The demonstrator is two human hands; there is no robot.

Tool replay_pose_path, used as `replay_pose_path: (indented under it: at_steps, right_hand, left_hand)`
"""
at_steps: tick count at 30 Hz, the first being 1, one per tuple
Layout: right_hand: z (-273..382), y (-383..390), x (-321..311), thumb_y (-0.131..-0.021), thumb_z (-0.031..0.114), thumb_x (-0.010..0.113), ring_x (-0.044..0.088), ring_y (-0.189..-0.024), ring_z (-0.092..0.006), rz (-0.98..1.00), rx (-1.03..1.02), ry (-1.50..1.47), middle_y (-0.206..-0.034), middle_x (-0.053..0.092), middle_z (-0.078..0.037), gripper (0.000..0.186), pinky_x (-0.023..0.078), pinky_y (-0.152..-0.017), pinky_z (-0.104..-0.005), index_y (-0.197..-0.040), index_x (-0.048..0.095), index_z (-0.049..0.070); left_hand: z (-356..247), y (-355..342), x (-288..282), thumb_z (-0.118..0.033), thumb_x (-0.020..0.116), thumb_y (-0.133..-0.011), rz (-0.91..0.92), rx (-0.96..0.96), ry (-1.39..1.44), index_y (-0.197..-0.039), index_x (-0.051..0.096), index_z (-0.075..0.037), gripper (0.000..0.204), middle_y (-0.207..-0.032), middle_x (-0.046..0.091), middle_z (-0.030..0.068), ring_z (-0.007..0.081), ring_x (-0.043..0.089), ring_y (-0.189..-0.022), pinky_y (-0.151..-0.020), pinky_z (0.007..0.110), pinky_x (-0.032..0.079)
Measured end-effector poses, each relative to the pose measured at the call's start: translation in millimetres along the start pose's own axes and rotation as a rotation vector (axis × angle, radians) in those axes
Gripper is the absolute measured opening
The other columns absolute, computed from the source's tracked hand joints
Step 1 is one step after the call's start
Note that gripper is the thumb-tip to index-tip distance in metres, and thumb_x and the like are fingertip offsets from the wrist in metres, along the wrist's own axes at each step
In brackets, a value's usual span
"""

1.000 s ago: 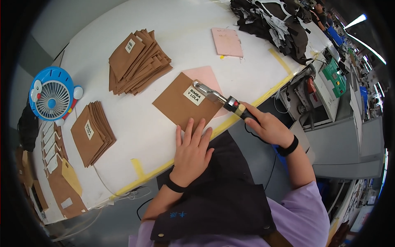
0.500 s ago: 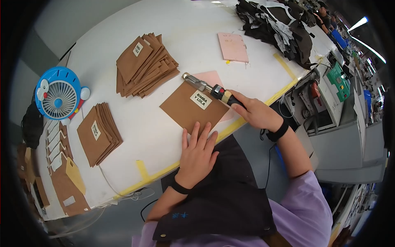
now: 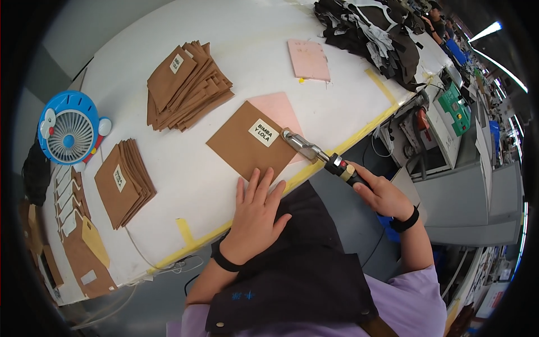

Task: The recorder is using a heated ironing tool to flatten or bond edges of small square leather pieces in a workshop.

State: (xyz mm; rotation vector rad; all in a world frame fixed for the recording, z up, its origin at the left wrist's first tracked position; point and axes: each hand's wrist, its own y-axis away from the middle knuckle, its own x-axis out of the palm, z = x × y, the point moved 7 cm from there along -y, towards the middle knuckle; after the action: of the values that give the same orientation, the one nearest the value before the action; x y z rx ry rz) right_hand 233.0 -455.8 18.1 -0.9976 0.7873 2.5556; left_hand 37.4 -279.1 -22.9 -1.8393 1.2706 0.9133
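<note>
On the white table lies a square brown piece [image 3: 233,143] with a pale printed label [image 3: 263,133], resting partly over a pink sheet [image 3: 282,106]. My left hand [image 3: 255,210] lies flat on the brown piece's near corner, fingers spread. My right hand [image 3: 387,194] is wrapped round the black handle of a hand tool with a long metal head [image 3: 307,147]. The metal head is over the right corner of the brown piece; whether it touches cannot be told.
Two stacks of brown labelled pieces, one far [image 3: 188,92] and one at left [image 3: 123,185], stand on the table. A blue fan [image 3: 68,129] is at the left edge. Beyond lie a pink pad [image 3: 309,60] and a heap of dark cloth [image 3: 376,39]. Yellow tape [image 3: 353,144] runs along the near edge.
My right hand has drawn the tool right and toward me, from the far corner of the brown piece to its right corner. My left hand stays on the near corner.
</note>
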Motion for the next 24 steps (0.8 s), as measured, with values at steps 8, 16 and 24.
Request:
replay_pose_path:
  at_steps: [8,16,24]
  right_hand:
    - [-4,-34,1,-0.106,0.029,0.052,0.064,-0.068,-0.0394,-0.093,-0.178,0.015,-0.07,0.06,-0.022,0.055,0.05,-0.068,-0.0433,-0.157,0.037,0.014]
    - [1,-3,-8,-0.105,0.026,0.053,0.066,-0.069,-0.0406,-0.033,-0.03,0.084,-0.069,0.06,-0.022,0.054,0.051,-0.069,-0.0438,-0.156,0.037,0.014]
    - [56,-98,-11,-0.107,0.03,0.05,0.069,-0.093,-0.0432,-0.049,-0.16,0.04,-0.1,0.07,-0.027,0.05,0.053,-0.084,-0.0445,-0.153,0.042,0.01]
  left_hand:
    - [21,15,-81,-0.03,0.072,-0.091,0.083,-0.059,-0.2,-0.144,0.052,-0.003,0.063,-0.155,0.043,0.0207,0.0433,0.037,-0.145,-0.121,0.058,0.026]
    - [96,-3,-101,-0.025,0.072,-0.092,0.111,-0.102,0.028,-0.139,0.053,-0.001,0.056,-0.149,0.051,0.0219,0.0397,0.047,-0.139,-0.115,0.043,0.04]
    - [127,-81,-80,-0.025,0.073,-0.09,-0.022,-0.243,0.009,-0.132,0.057,-0.001,0.051,-0.134,0.059,0.0197,0.0367,0.055,-0.126,-0.105,0.042,0.046]
